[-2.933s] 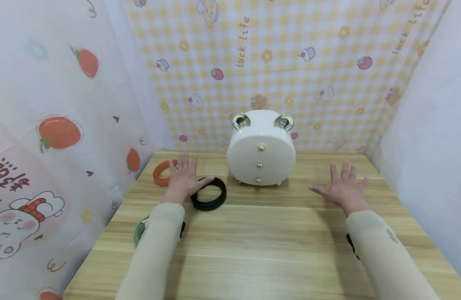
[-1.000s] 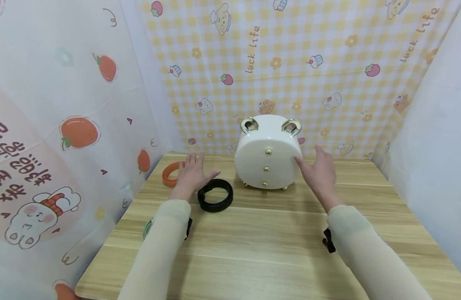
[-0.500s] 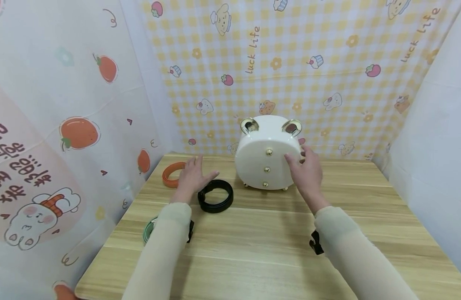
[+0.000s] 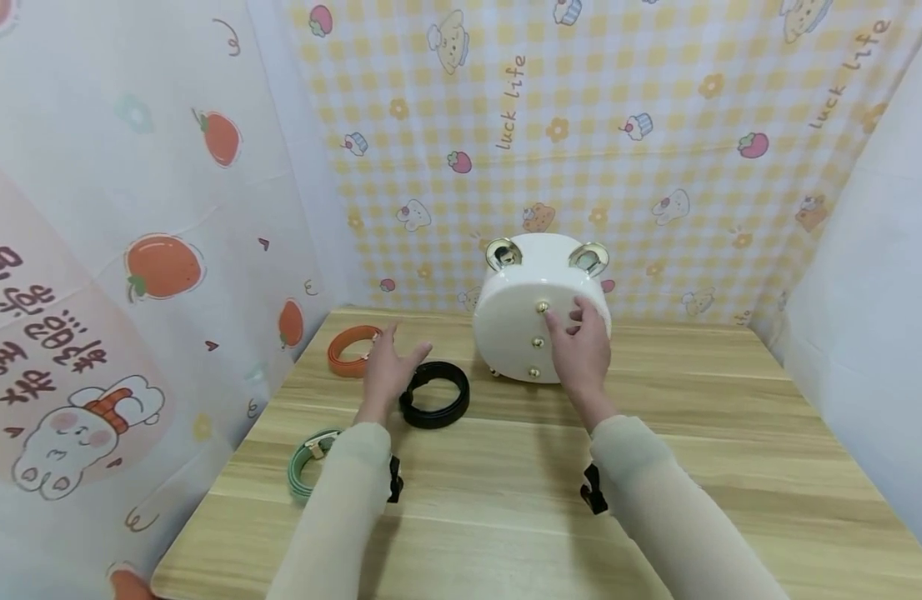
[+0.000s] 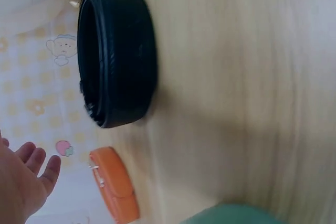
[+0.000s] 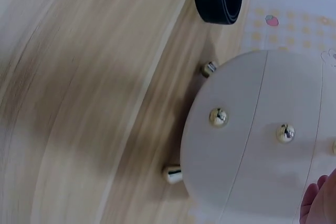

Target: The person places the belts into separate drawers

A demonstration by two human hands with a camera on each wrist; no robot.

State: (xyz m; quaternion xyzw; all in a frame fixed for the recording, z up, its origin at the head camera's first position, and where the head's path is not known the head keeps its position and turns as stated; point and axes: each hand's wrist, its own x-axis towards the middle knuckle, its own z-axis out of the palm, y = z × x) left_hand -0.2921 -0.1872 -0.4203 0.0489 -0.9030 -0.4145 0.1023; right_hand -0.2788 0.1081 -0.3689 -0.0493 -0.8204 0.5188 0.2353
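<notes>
A white round-faced drawer box with gold ear-shaped trims stands at the back of the table. Seams divide its front in the right wrist view, and gold knobs run down the middle, the top knob among them. My right hand is in front of the box, thumb close beside that top knob, fingers loosely bent and holding nothing. My left hand hovers with spread thumb and fingers between a coiled black belt and a coiled orange belt. A coiled green belt lies nearer, partly behind the left sleeve.
The wood-grain table carries everything. A checked, printed cloth hangs right behind the box. A white cloth with fruit prints bounds the left side, and a plain white cloth the right.
My right hand has come from the right side of the table, past the box's side, to its front near the top knob. My left hand has shifted only slightly, its fingers drawn closer together.
</notes>
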